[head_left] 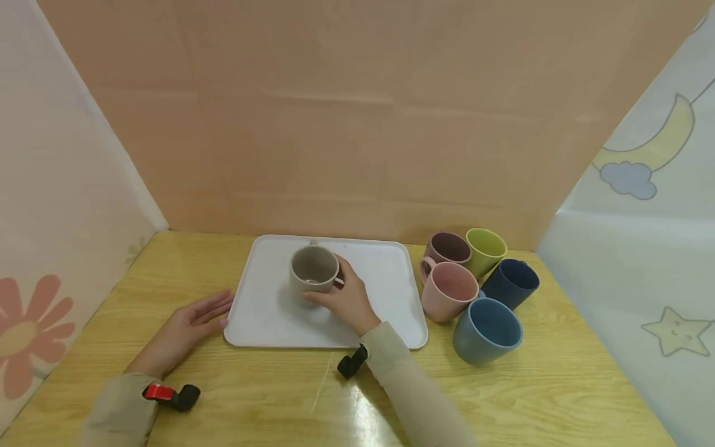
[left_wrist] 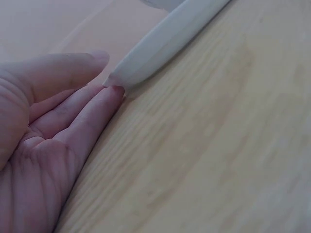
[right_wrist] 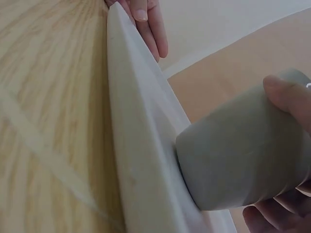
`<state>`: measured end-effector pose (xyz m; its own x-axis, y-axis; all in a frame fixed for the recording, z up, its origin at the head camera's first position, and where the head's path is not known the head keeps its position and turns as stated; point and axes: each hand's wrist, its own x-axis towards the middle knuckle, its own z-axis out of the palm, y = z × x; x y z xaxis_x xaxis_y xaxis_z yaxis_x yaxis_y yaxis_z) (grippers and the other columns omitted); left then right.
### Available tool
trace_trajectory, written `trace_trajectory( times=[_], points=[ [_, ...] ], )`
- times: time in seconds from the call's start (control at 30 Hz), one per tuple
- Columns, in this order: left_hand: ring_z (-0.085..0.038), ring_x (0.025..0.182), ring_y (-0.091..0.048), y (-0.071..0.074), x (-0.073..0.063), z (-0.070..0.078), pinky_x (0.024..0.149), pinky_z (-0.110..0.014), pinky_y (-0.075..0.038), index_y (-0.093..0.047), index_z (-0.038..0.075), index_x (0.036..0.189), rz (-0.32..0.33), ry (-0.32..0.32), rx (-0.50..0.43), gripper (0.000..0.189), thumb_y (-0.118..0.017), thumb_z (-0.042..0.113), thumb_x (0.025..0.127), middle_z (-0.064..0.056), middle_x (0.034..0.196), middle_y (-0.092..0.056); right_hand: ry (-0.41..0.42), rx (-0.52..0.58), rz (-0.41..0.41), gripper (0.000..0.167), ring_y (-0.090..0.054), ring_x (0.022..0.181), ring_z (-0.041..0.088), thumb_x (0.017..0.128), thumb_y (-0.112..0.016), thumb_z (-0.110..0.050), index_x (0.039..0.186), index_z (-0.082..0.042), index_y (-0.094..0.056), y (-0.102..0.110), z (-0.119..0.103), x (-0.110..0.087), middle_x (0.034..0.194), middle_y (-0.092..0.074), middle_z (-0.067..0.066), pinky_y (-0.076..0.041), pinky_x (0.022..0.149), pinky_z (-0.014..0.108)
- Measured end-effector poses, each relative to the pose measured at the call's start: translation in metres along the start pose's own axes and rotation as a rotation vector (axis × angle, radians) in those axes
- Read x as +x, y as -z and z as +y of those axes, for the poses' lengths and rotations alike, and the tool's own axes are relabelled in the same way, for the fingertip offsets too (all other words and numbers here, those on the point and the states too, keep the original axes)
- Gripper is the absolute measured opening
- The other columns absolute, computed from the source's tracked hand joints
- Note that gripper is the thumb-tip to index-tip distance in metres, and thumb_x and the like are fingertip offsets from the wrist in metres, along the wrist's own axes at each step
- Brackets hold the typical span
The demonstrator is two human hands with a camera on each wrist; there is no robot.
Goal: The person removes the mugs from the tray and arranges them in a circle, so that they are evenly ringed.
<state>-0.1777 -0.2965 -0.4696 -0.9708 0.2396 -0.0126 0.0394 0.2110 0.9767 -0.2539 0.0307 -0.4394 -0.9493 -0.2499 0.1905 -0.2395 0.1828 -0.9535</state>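
A grey mug (head_left: 305,292) stands upright over the white tray (head_left: 257,310), left of the tray's middle, its handle pointing to the far side. My right hand (head_left: 350,298) grips the mug from the right, thumb on the near side and fingers round the other side. In the right wrist view, the base of the grey mug (right_wrist: 233,150) is right at the tray surface. At the tray's left edge lies my left hand (head_left: 187,326), its fingers extended. The left wrist view shows fingertips (left_wrist: 114,92) against the tray corner (left_wrist: 141,63).
Right of the tray, several mugs stand close together: a mauve one (head_left: 432,253), a yellow-green one (head_left: 478,264), a pink one (head_left: 438,304), a navy one (head_left: 497,288) and a light blue one (head_left: 472,341). A wooden table (head_left: 268,397) carries everything, with walls on three sides.
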Motion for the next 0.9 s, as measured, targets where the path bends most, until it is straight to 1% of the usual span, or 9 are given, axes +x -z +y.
trace_trajectory(
  times=[0.1,0.2,0.33,0.43,0.57,0.63,0.8,0.9],
  points=[
    [0.011,0.126,-0.048,-0.001,0.000,0.001,0.097,-0.009,-0.043,-0.028,-0.001,0.158,0.002,-0.002,0.002,0.070,-0.063,0.022,0.102,-0.025,0.157,-0.037,0.014,-0.023,-0.022,0.088,-0.056,0.128,0.020,0.072,-0.095,-0.017,0.147,-0.021,-0.050,0.005,-0.003,-0.003,0.139,-0.058,-0.001,-0.046,0.107,0.038],
    [0.011,0.125,-0.049,-0.001,0.000,-0.001,0.096,-0.009,-0.043,-0.027,-0.003,0.158,0.006,-0.014,0.002,0.070,-0.063,0.020,0.103,-0.028,0.156,-0.036,0.037,-0.052,-0.045,0.087,-0.059,0.124,0.019,0.070,-0.096,-0.019,0.145,-0.023,-0.052,0.011,-0.004,-0.004,0.136,-0.060,-0.002,-0.048,0.105,0.036],
    [0.011,0.125,-0.049,-0.001,0.001,-0.003,0.096,-0.010,-0.044,-0.027,-0.005,0.157,0.007,-0.025,-0.010,0.068,-0.062,0.018,0.103,-0.030,0.156,-0.035,0.056,-0.069,-0.068,0.087,-0.060,0.121,0.021,0.069,-0.097,-0.020,0.145,-0.023,-0.053,0.020,-0.004,-0.008,0.134,-0.060,-0.001,-0.050,0.103,0.038],
    [0.011,0.125,-0.049,0.000,0.001,-0.005,0.096,-0.011,-0.045,-0.027,-0.005,0.157,0.006,-0.019,-0.017,0.068,-0.062,0.018,0.103,-0.029,0.156,-0.034,0.053,-0.074,-0.098,0.088,-0.059,0.123,0.021,0.069,-0.097,-0.020,0.145,-0.023,-0.053,0.029,-0.003,-0.011,0.135,-0.060,-0.001,-0.050,0.103,0.040],
    [0.011,0.125,-0.049,0.001,0.000,-0.006,0.096,-0.011,-0.045,-0.027,-0.004,0.158,0.010,-0.015,-0.008,0.069,-0.062,0.019,0.103,-0.028,0.156,-0.036,0.021,-0.051,-0.131,0.087,-0.058,0.125,0.020,0.069,-0.097,-0.020,0.144,-0.024,-0.054,0.040,-0.004,-0.017,0.136,-0.059,-0.002,-0.050,0.103,0.042],
    [0.011,0.125,-0.049,0.001,0.000,-0.005,0.096,-0.011,-0.044,-0.027,-0.003,0.158,0.009,-0.015,-0.004,0.069,-0.062,0.019,0.103,-0.027,0.156,-0.036,-0.005,-0.017,-0.126,0.085,-0.058,0.124,0.020,0.068,-0.097,-0.018,0.143,-0.023,-0.055,0.046,-0.006,-0.021,0.135,-0.060,-0.001,-0.051,0.102,0.041],
    [0.011,0.126,-0.048,0.001,0.001,-0.003,0.097,-0.010,-0.044,-0.028,-0.001,0.158,0.002,-0.013,-0.002,0.070,-0.063,0.021,0.103,-0.025,0.157,-0.036,-0.068,0.082,-0.072,0.082,-0.061,0.121,0.027,0.069,-0.095,-0.012,0.142,-0.015,-0.057,0.063,-0.007,-0.030,0.133,-0.063,0.008,-0.054,0.097,0.037],
    [0.010,0.127,-0.048,0.000,0.002,-0.003,0.097,-0.010,-0.044,-0.028,-0.001,0.158,0.003,-0.014,0.001,0.070,-0.064,0.021,0.102,-0.025,0.157,-0.037,-0.088,0.101,-0.055,0.082,-0.060,0.122,0.031,0.070,-0.095,-0.009,0.142,-0.012,-0.056,0.073,-0.005,-0.036,0.134,-0.063,0.012,-0.054,0.095,0.034]
  ],
)
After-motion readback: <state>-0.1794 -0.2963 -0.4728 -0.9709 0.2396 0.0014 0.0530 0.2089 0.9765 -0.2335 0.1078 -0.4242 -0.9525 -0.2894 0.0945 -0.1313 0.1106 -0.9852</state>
